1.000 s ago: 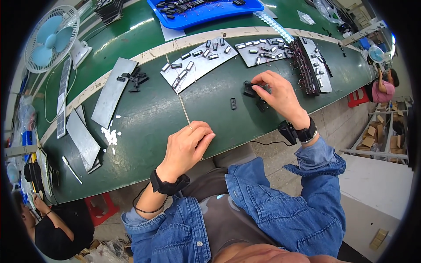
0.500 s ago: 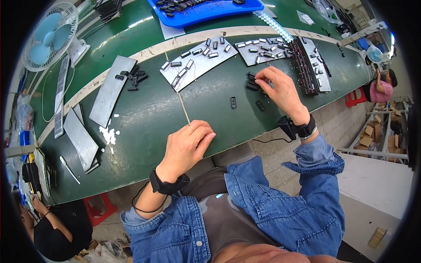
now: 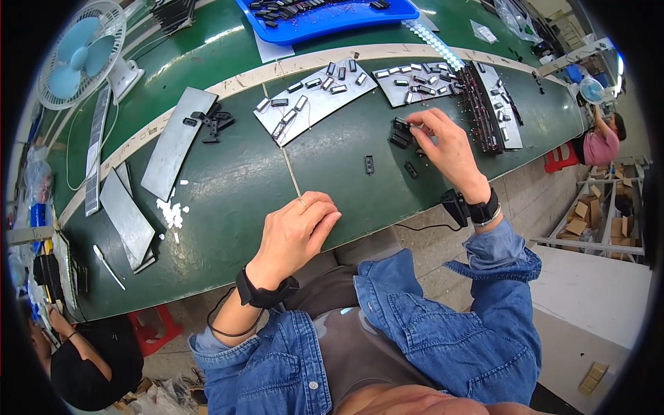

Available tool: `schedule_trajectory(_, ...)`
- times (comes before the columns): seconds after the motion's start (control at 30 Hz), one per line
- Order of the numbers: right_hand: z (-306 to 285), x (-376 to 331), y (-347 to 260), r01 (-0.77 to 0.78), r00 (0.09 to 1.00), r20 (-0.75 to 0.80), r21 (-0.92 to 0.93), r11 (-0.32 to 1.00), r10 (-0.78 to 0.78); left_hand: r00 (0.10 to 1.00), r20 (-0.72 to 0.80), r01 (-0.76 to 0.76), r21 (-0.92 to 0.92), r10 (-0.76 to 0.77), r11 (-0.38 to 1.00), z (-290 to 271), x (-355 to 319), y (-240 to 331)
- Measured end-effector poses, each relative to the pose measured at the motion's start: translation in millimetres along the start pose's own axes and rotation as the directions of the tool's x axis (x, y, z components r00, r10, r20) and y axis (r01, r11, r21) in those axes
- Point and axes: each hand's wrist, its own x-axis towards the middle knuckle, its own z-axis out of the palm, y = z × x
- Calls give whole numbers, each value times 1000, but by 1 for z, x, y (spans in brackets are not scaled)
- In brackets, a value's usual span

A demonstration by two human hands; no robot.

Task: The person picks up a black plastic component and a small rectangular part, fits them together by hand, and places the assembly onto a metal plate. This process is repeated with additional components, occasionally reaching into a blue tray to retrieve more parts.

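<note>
My right hand (image 3: pixel 448 146) reaches over a small cluster of black plastic housings (image 3: pixel 399 137), thumb and forefinger pinched on one at the cluster's right side. Two more black pieces lie apart on the green table: one rectangular housing (image 3: pixel 369 164) to the left, another housing (image 3: pixel 411 169) just below my right hand. Near the table's front edge, my left hand (image 3: pixel 294 232) is closed, its fingers curled together with the tips turned down; whatever they may hold is hidden.
Metal plates (image 3: pixel 315 97) carry several small black-and-white wired parts. A blue tray (image 3: pixel 325 31) of black parts sits at the back. Bundled dark strips (image 3: pixel 484 111) lie to the right. White scraps (image 3: pixel 171 216), grey plates (image 3: pixel 178 142) and a fan (image 3: pixel 79 57) are left. Other people sit at both sides.
My right hand has shifted slightly right, and the black housings at its fingertips have turned or moved a little. My left hand has barely moved.
</note>
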Motion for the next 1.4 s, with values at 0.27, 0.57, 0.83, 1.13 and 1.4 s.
schedule_trajectory(0.27, -1, 7, 0, 85, 995, 60, -21, 996, -83, 1000, 3, 8, -6, -8, 1000, -1, 1, 1)
schedule_trajectory(0.57, 4, 10, 9, 147, 989, 22, -106, 984, -145, 1000, -4, -3, -1, 3, 1000, 0, 1, 0)
schedule_trajectory(0.83, -20, -1, 11, 58, 998, 11, 15, 998, -58, 1000, 4, 16, -4, -16, 1000, 0, 0, 0)
schedule_trajectory(1.13, -25, -23, 5, 28, 985, 168, -16, 999, -24, 1000, 9, 30, 23, -30, 999, 1, 0, -1)
schedule_trajectory(1.4, -31, -31, 9, -186, 980, 97, 157, 970, 173, 1000, 4, 24, 25, -24, 999, 3, 0, 0)
